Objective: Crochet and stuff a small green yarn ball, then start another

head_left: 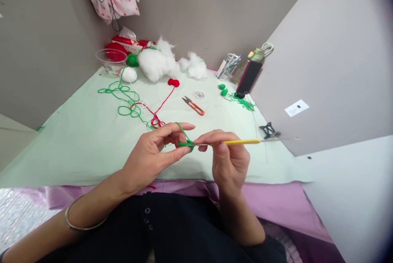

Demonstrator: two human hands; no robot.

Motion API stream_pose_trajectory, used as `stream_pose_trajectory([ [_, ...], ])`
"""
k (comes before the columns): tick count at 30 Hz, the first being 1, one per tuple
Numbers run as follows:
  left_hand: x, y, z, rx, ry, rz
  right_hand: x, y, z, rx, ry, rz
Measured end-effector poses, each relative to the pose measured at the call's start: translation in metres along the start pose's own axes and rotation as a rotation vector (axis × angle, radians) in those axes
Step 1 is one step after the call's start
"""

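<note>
My left hand pinches a small green crochet piece between thumb and fingers, and green yarn runs up over its raised index finger. In my right hand is a crochet hook with a yellow handle, held like a pen. The hook's metal tip reaches left into the green piece; whether it passes through a loop is too small to tell. Beyond my hands, tangled green yarn and a red strand lie on the table, the strand leading to a small red crochet piece.
Orange-handled thread snips lie past my hands, near a small round container. White stuffing, a clear tub and a white yarn ball stand at the back. On the right are a phone and green pieces.
</note>
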State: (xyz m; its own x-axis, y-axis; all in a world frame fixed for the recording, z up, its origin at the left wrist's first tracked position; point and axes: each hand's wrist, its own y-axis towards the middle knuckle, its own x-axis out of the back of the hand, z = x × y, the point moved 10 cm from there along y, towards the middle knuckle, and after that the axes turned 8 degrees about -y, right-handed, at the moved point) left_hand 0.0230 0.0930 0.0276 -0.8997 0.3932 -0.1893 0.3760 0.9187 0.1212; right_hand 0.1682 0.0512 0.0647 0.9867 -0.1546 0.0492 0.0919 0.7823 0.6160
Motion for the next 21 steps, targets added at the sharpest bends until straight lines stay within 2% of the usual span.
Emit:
stream_pose_trajectory([
  [10,0.001,-0.002,-0.017,-0.137,0.150,-0.060,-0.005,-0.001,0.016,0.129,-0.229,0.073],
  [13,0.001,-0.003,-0.025,-0.226,0.247,-0.075,-0.010,-0.008,0.025,0.247,-0.365,0.102],
  [16,-0.001,-0.004,-0.032,-0.301,0.329,-0.078,-0.020,-0.020,0.038,0.451,-0.600,0.102],
  [19,0.001,-0.004,-0.026,-0.239,0.264,-0.083,-0.024,-0.030,0.044,0.592,-0.741,0.061],
  [21,0.002,-0.005,-0.019,-0.162,0.162,-0.086,-0.024,-0.033,0.043,0.614,-0.763,0.035],
])
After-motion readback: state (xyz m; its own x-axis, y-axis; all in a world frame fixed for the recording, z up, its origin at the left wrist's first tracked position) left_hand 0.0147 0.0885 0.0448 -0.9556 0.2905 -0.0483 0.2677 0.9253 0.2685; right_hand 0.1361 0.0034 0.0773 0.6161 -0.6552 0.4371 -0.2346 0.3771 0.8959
